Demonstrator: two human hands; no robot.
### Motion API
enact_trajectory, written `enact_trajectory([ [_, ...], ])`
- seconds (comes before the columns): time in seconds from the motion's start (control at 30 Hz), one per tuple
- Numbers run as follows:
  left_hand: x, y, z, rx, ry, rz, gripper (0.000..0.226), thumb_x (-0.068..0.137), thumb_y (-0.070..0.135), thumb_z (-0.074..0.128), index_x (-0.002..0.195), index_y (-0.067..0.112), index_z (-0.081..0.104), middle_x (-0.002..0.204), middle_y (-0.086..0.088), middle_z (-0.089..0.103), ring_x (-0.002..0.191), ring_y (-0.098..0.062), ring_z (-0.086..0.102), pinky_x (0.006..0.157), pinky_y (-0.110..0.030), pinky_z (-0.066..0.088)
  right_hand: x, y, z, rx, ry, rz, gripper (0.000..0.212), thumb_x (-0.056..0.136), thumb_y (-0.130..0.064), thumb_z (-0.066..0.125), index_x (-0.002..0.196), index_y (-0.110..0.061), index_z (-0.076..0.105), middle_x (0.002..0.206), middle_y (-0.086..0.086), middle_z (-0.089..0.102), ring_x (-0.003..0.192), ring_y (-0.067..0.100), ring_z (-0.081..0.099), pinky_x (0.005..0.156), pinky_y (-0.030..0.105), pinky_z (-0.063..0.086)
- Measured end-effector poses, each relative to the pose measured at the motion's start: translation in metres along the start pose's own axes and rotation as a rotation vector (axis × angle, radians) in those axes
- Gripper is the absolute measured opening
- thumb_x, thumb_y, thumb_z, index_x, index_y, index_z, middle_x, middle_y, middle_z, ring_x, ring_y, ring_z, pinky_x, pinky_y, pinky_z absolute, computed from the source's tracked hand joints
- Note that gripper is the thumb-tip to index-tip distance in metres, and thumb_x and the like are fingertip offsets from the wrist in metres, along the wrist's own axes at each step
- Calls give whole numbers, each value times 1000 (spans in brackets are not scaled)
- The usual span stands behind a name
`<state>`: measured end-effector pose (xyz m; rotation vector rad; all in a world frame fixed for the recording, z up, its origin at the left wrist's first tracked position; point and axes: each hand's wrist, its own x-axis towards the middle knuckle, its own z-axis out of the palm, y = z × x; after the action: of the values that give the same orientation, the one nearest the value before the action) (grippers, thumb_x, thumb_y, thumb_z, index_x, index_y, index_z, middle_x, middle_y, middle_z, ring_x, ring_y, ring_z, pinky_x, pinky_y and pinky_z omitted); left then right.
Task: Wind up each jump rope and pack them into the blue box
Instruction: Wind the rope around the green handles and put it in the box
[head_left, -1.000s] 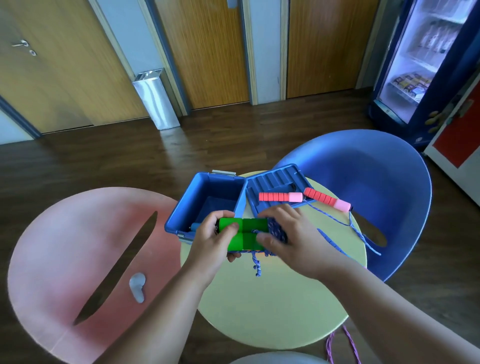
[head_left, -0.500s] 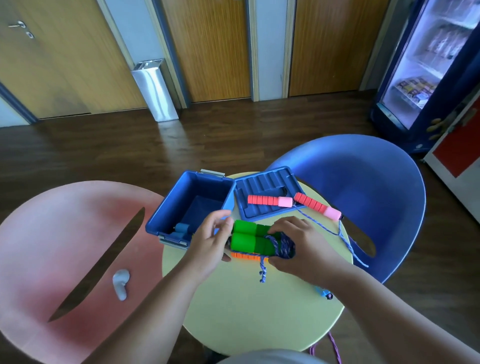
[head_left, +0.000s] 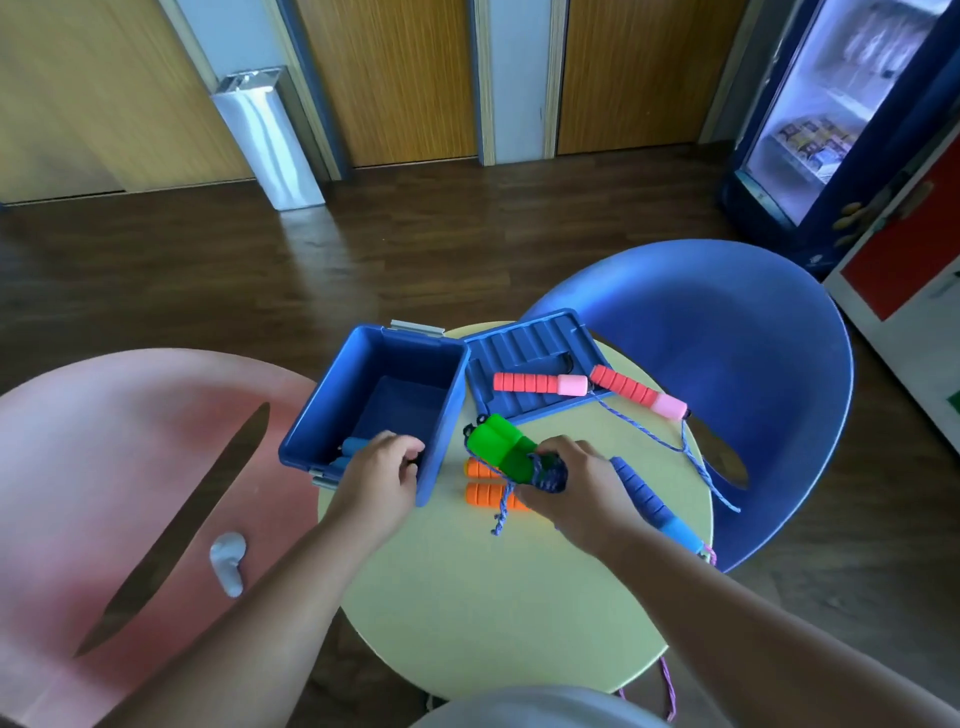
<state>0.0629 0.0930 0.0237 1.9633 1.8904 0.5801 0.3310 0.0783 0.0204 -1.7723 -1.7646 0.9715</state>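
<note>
The open blue box (head_left: 317, 421) stands at the left edge of the round yellow table (head_left: 467, 587), with a blue handle lying inside. My left hand (head_left: 382, 475) grips the box's near right corner. My right hand (head_left: 566, 486) holds the green-handled jump rope (head_left: 498, 447), wound with blue cord, just right of the box above the table. Under it lie orange handles (head_left: 480, 491). A pink-handled rope (head_left: 540, 383) rests on the box lid (head_left: 519, 348), its cord trailing right. A blue-handled rope (head_left: 652, 506) lies beside my right wrist.
A pink chair (head_left: 104, 467) stands to the left with a small grey object (head_left: 227, 561) on its seat. A blue chair (head_left: 727, 332) is behind the table on the right. A drinks fridge (head_left: 831, 130) and a metal bin (head_left: 265, 140) stand by the wall.
My left hand let go of the green handles and moved left onto the box corner. My right hand alone now holds the wound green rope, tilted toward the box.
</note>
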Motion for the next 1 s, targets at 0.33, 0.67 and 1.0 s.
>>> enact_trajectory([
  [0.33,-5,-42,-16,44,244,-50,21,82,15,66,101,14,74,105,-6,66,94,-32,59,86,-42,48,88,-99,29,-106,-28,-184,53,78,-48,82,122,-27,61,108,3,58,97,25,55,81,35,47],
  [0.67,-1,-98,-26,31,129,-270,56,89,42,72,133,9,59,140,-16,47,134,-35,38,108,-50,40,144,-149,84,-493,-264,-175,54,87,-46,71,132,-24,51,119,7,50,114,32,46,88,44,47],
  [1.0,-7,-109,-19,-50,200,-252,65,83,55,71,134,15,60,151,-14,43,138,-34,39,102,-54,48,174,-156,127,-617,-417,-107,62,90,-50,69,138,-20,45,133,12,48,124,39,46,105,52,41],
])
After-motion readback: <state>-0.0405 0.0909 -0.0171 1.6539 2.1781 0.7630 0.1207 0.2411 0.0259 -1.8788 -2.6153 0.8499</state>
